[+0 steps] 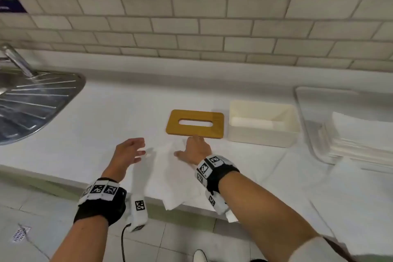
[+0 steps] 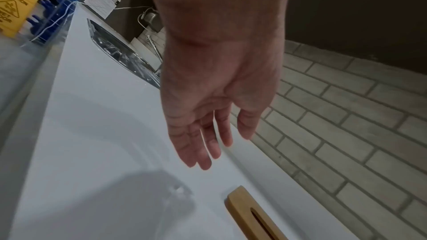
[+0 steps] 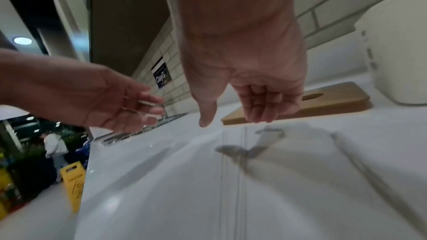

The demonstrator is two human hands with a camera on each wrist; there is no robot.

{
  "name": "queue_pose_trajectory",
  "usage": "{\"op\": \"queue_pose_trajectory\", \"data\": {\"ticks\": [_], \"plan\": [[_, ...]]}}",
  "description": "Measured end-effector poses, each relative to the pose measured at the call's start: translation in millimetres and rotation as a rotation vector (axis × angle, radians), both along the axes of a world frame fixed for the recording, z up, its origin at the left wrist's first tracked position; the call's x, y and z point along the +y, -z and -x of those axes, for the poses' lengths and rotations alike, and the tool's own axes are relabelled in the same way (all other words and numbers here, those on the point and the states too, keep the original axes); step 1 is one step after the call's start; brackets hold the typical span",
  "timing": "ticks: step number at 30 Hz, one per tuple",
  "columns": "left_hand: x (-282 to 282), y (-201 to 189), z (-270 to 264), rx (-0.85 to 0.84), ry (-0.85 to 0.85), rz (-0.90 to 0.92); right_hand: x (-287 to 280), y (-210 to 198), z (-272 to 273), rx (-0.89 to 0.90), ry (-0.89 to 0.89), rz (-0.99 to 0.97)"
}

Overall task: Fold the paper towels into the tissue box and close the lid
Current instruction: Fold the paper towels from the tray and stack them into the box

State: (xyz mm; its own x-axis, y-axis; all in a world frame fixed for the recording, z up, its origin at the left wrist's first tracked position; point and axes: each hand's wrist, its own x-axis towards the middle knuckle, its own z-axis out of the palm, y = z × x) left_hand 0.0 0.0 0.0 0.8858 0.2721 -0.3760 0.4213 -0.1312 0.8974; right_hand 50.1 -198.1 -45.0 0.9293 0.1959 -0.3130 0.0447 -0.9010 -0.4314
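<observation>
head view: the paper towel [image 1: 170, 172] lies low in the middle, running up and down the frame. right hand [image 1: 194, 151] presses its top edge, fingers straight. left hand [image 1: 127, 152] hovers beside it, loose, holding nothing.

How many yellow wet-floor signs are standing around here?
2: one wet-floor sign stands far beyond the counter's sink end in the left wrist view; another stands on the floor in the right wrist view. These may be the same sign.
</observation>
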Motion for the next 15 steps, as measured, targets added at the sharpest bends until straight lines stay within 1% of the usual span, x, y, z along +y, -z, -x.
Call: {"op": "queue_pose_trajectory", "data": {"ticks": [2,4,6,8,10,13,15], "plan": [[5.0,3.9,0.9,0.003,-0.011,-0.014,8.9,6.9,1.9,-0.015,-0.009,0.158],[7.6,10.1,4.3,0.002,-0.008,-0.019,16.9,15.9,6.0,-0.049,-0.005,0.23],[8.0,14.0,4.6,0.0,-0.023,-0.024,25.3,24.0,7.9,-0.067,0.001,0.206],[5.9,17.4,1.8,-0.016,-0.039,-0.021,30.8,27.0,10.7,-0.063,-0.002,0.134],[0.8,18.6,0.7,-0.036,-0.033,-0.021,32.3,23.2,12.4,0.01,0.039,-0.035],[-7.5,21.7,-3.8,-0.072,-0.058,0.0,21.0,10.5,7.3,0.083,0.204,-0.436],[-16.5,22.0,-6.3,-0.078,-0.084,0.07,5.6,-0.5,5.9,0.133,0.288,-0.713]]}}
